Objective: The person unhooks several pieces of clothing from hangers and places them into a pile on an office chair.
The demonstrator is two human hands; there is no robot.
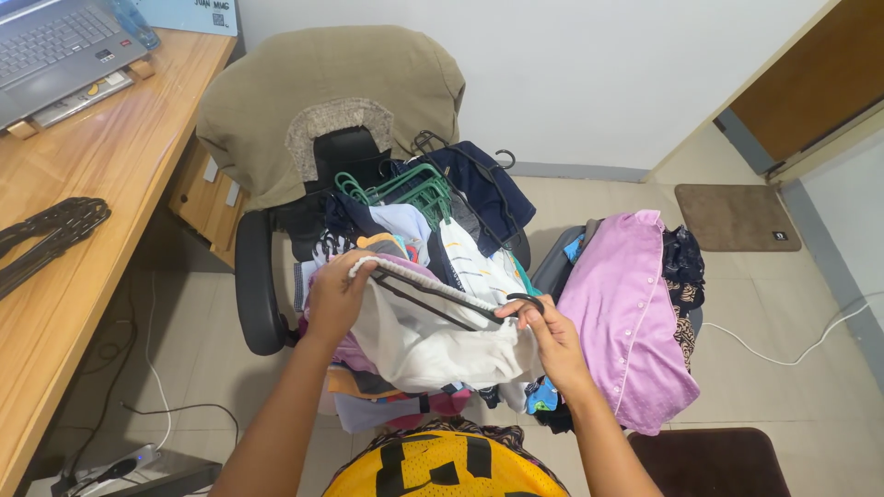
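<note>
A white garment (pixel 419 345) hangs on a black hanger (pixel 433 293) over a pile of clothes on an office chair. My left hand (pixel 336 296) grips the garment's collar and the hanger's left end. At the hanger's right end my right hand (pixel 543 329) pinches the black hook (pixel 527 299). Under the garment lie several mixed clothes (pixel 414 235) and a bunch of green hangers (pixel 410 189).
A black office chair (pixel 258 294) draped with a tan cover (pixel 322 92) holds the pile. A purple shirt (pixel 626 313) lies on another seat at right. The wooden desk (pixel 83 221) at left carries a laptop (pixel 55 51) and black hangers (pixel 46 235). Cables cross the tiled floor.
</note>
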